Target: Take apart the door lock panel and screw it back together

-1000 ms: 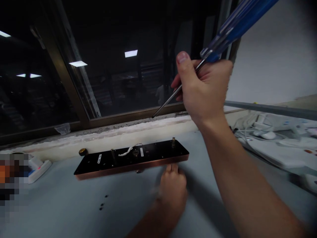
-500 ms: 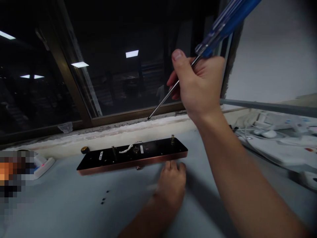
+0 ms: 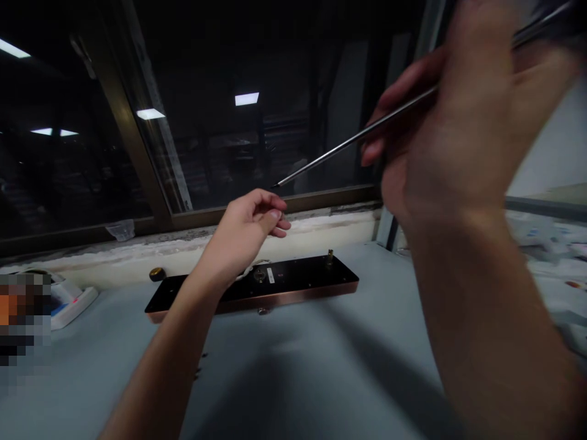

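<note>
My right hand (image 3: 463, 128), blurred and raised at the upper right, grips a screwdriver (image 3: 362, 131). Its thin steel shaft slants down to the left, and the handle is mostly out of view. Close below the tip is my left hand (image 3: 250, 229), with thumb and fingers curled together. Whatever is between those fingers is too small or hidden. Under my left forearm lies a long black panel (image 3: 298, 278) with a copper-coloured edge, a brass post (image 3: 330, 256) and a twisted white cable (image 3: 245, 271). Small dark screws (image 3: 197, 370) lie partly behind that forearm.
A brass-topped dark knob (image 3: 157, 274) sits against the wall below the window. A white device (image 3: 76, 305) is at the left. A clear plastic cup (image 3: 121, 229) rests on the sill. White parts and cables (image 3: 545, 244) crowd the right side.
My left hand has risen from the panel's front edge to near the screwdriver tip. My right hand has moved up and right, closer to the camera, with the screwdriver tilted flatter.
</note>
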A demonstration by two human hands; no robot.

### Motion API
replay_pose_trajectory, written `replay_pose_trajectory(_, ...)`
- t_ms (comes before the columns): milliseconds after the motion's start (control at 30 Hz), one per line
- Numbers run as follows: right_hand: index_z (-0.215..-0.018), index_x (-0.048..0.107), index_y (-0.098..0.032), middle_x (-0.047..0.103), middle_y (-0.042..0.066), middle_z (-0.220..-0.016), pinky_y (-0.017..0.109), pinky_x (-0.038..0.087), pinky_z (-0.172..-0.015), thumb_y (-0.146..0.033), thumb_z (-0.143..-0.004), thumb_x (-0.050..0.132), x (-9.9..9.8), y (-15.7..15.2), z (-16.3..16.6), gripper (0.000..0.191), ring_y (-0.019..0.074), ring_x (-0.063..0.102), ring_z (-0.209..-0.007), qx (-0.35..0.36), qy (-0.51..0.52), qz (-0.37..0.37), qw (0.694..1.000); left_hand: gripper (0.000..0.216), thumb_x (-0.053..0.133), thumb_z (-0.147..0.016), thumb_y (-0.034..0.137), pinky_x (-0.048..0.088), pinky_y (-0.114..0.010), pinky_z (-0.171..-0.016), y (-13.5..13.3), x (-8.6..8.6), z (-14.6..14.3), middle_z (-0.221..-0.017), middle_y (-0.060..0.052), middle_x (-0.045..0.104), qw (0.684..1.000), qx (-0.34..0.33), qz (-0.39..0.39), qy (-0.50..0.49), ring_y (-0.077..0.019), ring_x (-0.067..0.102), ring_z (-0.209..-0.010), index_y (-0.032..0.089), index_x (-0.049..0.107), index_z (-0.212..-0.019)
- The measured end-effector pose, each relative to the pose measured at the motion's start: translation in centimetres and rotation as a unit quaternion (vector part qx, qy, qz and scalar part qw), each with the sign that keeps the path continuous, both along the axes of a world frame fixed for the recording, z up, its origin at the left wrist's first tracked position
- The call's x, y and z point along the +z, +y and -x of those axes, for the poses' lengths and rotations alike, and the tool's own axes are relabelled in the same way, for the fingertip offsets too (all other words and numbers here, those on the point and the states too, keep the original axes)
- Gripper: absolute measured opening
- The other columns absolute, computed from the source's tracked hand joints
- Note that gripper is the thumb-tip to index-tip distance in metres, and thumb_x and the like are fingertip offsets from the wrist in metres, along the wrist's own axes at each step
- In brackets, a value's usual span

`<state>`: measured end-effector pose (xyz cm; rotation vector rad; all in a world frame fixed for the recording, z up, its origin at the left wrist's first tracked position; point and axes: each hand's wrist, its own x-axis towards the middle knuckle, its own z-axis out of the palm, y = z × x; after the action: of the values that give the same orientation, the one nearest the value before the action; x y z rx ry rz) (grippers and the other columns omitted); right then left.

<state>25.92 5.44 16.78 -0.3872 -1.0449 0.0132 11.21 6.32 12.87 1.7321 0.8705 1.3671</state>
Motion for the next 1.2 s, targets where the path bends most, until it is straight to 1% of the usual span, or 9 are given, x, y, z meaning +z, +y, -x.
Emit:
replay_pose_trajectory(100, -0.040, 0.048, -0.021, 0.045, -0.004, -0.043, 0.022, 0.034, -0.027, -0.047, -0.076, 0.051, 0.0, -0.5, 0.7, 0.044, 0.0068, 0.051, -0.037, 0.011, -0.008, 0.023, 1.000, 0.016, 0.049, -0.071, 0.002, 0.050, -0.021, -0.055, 0.5, -0.1, 0.5, -0.057, 0.002, 0.055, 0.997, 0.001, 0.015, -0.074, -0.0086, 0.058, -0.050, 0.013, 0.058, -0.076)
replay_pose_trajectory(200, -0.043, 0.045, -0.021, 0.046, -0.005, -0.042, 0.022, 0.034, -0.027, -0.036, -0.082, 0.047, -0.2, -0.3, 1.3, 0.042, 0.0055, 0.049, -0.035, 0.018, -0.014, 0.031, 0.999, 0.017, 0.048, -0.070, 0.002, 0.050, -0.018, -0.048, 1.1, -0.3, 1.0, -0.055, 0.003, 0.056, 0.988, -0.005, 0.059, -0.144, -0.0069, 0.055, -0.044, 0.012, 0.059, -0.078)
replay_pose_trajectory(267, -0.045, 0.044, -0.021, 0.045, -0.006, -0.042, 0.022, 0.034, -0.026, -0.031, -0.084, 0.044, -0.5, -0.1, 1.7, 0.040, 0.0053, 0.048, -0.034, 0.027, -0.011, 0.036, 0.999, 0.014, 0.050, -0.070, 0.003, 0.051, -0.018, -0.051, 1.5, -0.4, 1.3, -0.055, 0.002, 0.058, 0.978, -0.027, 0.101, -0.181, -0.0069, 0.057, -0.046, 0.011, 0.060, -0.077)
replay_pose_trajectory(467, -0.045, 0.043, -0.020, 0.045, -0.004, -0.045, 0.021, 0.033, -0.029, -0.034, -0.084, 0.044, -0.9, 0.6, 2.0, 0.041, 0.0050, 0.047, -0.034, 0.017, -0.007, 0.043, 0.999, 0.015, 0.054, -0.068, -0.003, 0.054, -0.018, -0.068, 2.0, -0.7, 2.3, -0.068, -0.002, 0.062, 0.944, -0.098, 0.173, -0.265, -0.0061, 0.060, -0.058, 0.007, 0.064, -0.072)
replay_pose_trajectory(600, -0.043, 0.043, -0.021, 0.045, -0.003, -0.044, 0.025, 0.033, -0.026, -0.032, -0.084, 0.045, -0.7, 0.5, 2.3, 0.042, 0.0072, 0.047, -0.035, 0.010, 0.017, 0.020, 1.000, 0.016, 0.051, -0.072, -0.005, 0.052, -0.015, -0.064, 2.1, -0.6, 2.5, -0.066, -0.002, 0.060, 0.917, -0.121, 0.205, -0.320, -0.0053, 0.059, -0.056, 0.007, 0.062, -0.072)
replay_pose_trajectory(733, -0.043, 0.045, -0.020, 0.045, -0.004, -0.043, 0.021, 0.036, -0.028, -0.033, -0.084, 0.044, -0.8, 0.3, 2.8, 0.043, 0.0050, 0.048, -0.035, 0.001, 0.024, 0.019, 1.000, 0.016, 0.049, -0.075, -0.003, 0.050, -0.013, -0.059, 2.0, -0.5, 2.3, -0.063, -0.001, 0.057, 0.904, -0.141, 0.209, -0.346, -0.0055, 0.058, -0.056, 0.009, 0.059, -0.072)
replay_pose_trajectory(900, -0.043, 0.050, -0.018, 0.046, -0.004, -0.041, 0.019, 0.038, -0.030, -0.038, -0.084, 0.042, -0.9, 0.4, 2.9, 0.047, 0.0045, 0.049, -0.034, -0.004, -0.002, -0.002, 1.000, 0.016, 0.049, -0.077, -0.001, 0.050, -0.013, -0.061, 1.8, -0.5, 1.8, -0.063, 0.001, 0.055, 0.894, -0.137, 0.210, -0.373, -0.0042, 0.057, -0.056, 0.011, 0.056, -0.069)
replay_pose_trajectory(1033, -0.047, 0.053, -0.018, 0.051, -0.004, -0.046, 0.020, 0.043, -0.031, -0.038, -0.083, 0.045, -1.0, 0.6, 2.8, 0.042, 0.0061, 0.053, -0.038, 0.019, -0.021, -0.017, 0.999, 0.016, 0.048, -0.078, -0.002, 0.050, -0.011, -0.060, 1.7, -0.4, 1.5, -0.065, 0.001, 0.056, 0.883, -0.126, 0.204, -0.404, -0.0035, 0.057, -0.055, 0.011, 0.057, -0.072)
replay_pose_trajectory(1200, -0.054, 0.060, -0.022, 0.057, -0.005, -0.053, 0.025, 0.051, -0.041, -0.044, -0.079, 0.050, -1.7, 0.4, 2.9, 0.035, 0.0089, 0.059, -0.049, 0.080, -0.133, -0.006, 0.988, 0.015, 0.048, -0.079, -0.002, 0.050, -0.011, -0.062, 1.5, 0.0, 1.6, -0.066, 0.001, 0.056, 0.854, -0.066, 0.205, -0.474, -0.0026, 0.056, -0.054, 0.011, 0.056, -0.074)
